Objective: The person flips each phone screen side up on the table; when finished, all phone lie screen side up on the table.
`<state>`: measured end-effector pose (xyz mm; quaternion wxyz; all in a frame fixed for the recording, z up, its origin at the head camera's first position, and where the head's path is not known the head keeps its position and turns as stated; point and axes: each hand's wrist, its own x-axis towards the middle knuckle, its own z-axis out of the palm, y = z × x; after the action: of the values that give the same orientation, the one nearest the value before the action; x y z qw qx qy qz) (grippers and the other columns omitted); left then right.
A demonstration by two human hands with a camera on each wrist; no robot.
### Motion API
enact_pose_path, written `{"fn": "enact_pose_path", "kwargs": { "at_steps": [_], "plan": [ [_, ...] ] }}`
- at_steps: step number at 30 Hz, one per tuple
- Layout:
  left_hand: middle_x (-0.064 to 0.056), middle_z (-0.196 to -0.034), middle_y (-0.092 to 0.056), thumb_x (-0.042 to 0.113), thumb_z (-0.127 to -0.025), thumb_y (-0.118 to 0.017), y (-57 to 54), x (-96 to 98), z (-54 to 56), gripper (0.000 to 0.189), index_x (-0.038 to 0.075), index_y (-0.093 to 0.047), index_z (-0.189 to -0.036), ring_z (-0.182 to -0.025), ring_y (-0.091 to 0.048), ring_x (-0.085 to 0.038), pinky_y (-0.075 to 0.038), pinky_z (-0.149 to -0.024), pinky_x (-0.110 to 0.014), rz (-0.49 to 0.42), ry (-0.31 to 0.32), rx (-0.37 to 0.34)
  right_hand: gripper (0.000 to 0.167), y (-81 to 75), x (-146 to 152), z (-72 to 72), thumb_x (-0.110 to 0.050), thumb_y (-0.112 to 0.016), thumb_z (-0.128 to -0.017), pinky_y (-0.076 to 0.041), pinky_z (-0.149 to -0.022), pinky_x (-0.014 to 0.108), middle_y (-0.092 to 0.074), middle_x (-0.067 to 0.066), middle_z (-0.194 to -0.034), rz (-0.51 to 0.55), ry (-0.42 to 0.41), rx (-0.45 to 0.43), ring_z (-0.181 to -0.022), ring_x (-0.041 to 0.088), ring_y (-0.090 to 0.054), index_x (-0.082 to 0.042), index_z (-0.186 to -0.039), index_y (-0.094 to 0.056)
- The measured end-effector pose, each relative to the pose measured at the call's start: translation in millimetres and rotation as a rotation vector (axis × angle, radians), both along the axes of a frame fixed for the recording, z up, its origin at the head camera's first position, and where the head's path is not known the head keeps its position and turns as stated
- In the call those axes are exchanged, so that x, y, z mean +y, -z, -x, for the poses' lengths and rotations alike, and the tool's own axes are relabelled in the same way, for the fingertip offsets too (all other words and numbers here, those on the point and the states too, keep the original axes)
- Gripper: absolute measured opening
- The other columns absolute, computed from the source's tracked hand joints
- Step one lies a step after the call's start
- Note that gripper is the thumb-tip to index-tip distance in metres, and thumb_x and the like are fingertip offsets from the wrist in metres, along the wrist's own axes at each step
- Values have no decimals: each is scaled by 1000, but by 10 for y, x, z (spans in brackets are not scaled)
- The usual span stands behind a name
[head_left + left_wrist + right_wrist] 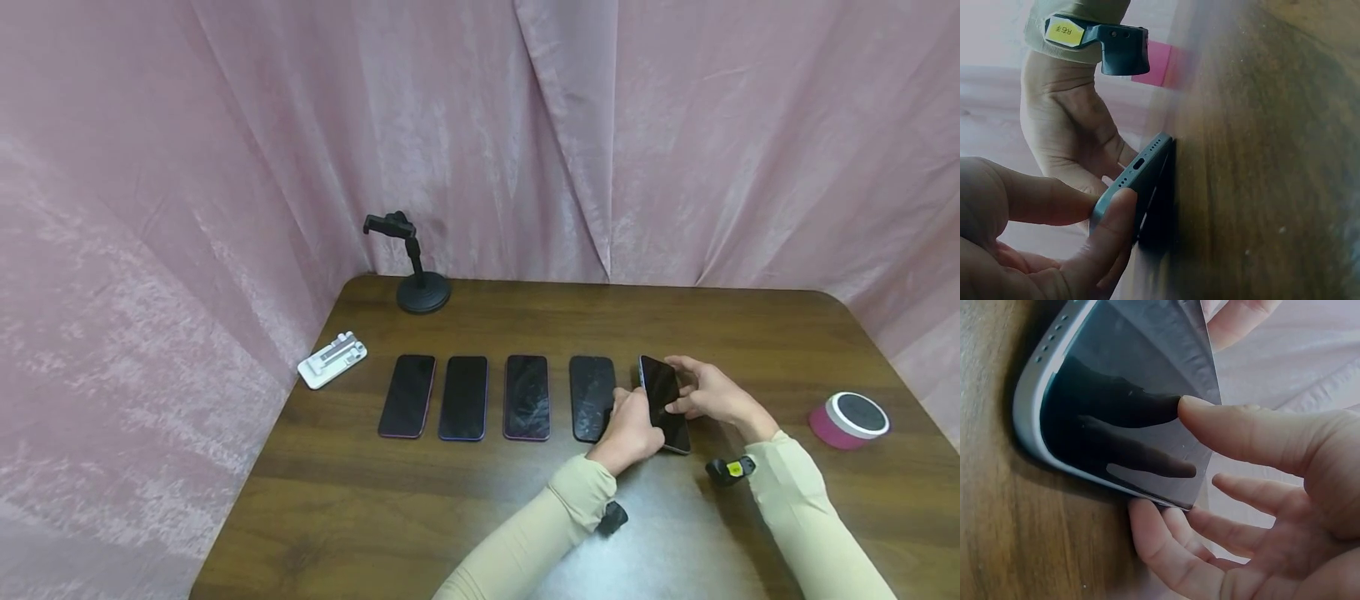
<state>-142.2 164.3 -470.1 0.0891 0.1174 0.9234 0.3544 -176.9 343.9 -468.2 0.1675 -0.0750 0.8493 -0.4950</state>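
Observation:
A smartphone (660,382) with a black screen is at the right end of a row of phones, tilted with its left side raised off the table. My left hand (628,427) pinches its left edge near the bottom, thumb and finger seen close up in the left wrist view beside the charging port (1139,164). From the other side my right hand (716,396) holds the phone, its thumb (1235,428) on the screen and fingers at the right edge and partly beneath. Just left of it lies another dark phone (590,392), partly covered by my left hand.
More black-screened phones (527,398) lie in line to the left on the wooden table (360,517). A white gadget (332,360) and a black phone stand (423,293) are at the left and back left. A pink-and-white round object (847,421) sits at the right. Pink curtains (480,142) hang behind.

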Motion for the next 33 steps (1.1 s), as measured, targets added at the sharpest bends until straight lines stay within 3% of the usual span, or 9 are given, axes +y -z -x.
{"fn": "enact_pose_path", "kwargs": {
  "at_steps": [9, 12, 14, 16, 18, 21, 25, 33],
  "plan": [
    [-9, -105, -49, 14, -73, -85, 5, 51, -27, 42, 7, -64, -109, -85, -65, -22, -51, -74, -24, -62, -41, -38, 82, -11, -18, -1, 8, -75, -79, -57, -64, 36, -43, 42, -137, -55, 25, 42, -93, 33, -64, 16, -146, -29],
    [-10, -108, -48, 17, -74, -86, 11, 85, -42, 54, 9, -59, -120, -87, -64, -23, -51, -75, -27, -93, -60, -73, 81, -18, -22, 5, 5, -78, -78, -56, -62, 34, -53, 36, -123, -114, 26, 63, -84, 25, -62, 14, -146, -32],
    [-12, -112, -48, 19, -75, -87, 12, 105, -55, 66, 10, -54, -131, -94, -63, -24, -51, -79, -29, -99, -67, -98, 81, -17, -21, 10, 4, -78, -78, -54, -60, 33, -59, 26, -102, -145, 24, 70, -74, 19, -57, 13, -145, -34],
    [-13, -116, -48, 22, -76, -87, 12, 121, -65, 75, 12, -48, -140, -102, -60, -24, -51, -83, -30, -83, -66, -113, 81, -13, -22, 13, 4, -79, -78, -52, -57, 31, -54, 13, -83, -174, 23, 80, -66, 15, -51, 12, -145, -36],
    [-15, -121, -48, 24, -77, -87, 11, 129, -72, 82, 14, -44, -145, -110, -56, -25, -49, -88, -31, -62, -63, -118, 80, -7, -28, 16, 4, -79, -77, -52, -56, 31, -49, 6, -76, -187, 27, 87, -62, 15, -48, 12, -145, -37],
    [-16, -123, -50, 27, -77, -86, 8, 140, -72, 83, 15, -42, -146, -113, -52, -27, -49, -89, -33, -38, -60, -108, 80, -7, -43, 16, 3, -81, -75, -52, -55, 32, -55, 12, -80, -214, 41, 116, -63, 16, -53, 12, -143, -39],
    [-16, -122, -53, 28, -76, -84, 13, 144, -68, 83, 13, -41, -145, -109, -51, -27, -48, -88, -32, -37, -61, -86, 80, -3, -73, 17, 2, -83, -73, -52, -54, 33, -59, 27, -103, -257, 65, 152, -67, 20, -58, 12, -141, -42],
    [-17, -130, -50, 32, -80, -82, 25, 144, -100, 90, 9, -34, -153, -114, -47, -25, -45, -93, -30, 26, -32, -79, 77, 32, -115, 32, 3, -80, -74, -50, -56, 34, -52, 31, -113, -295, 83, 130, -68, 21, -54, 11, -141, -43]
  ]
}}
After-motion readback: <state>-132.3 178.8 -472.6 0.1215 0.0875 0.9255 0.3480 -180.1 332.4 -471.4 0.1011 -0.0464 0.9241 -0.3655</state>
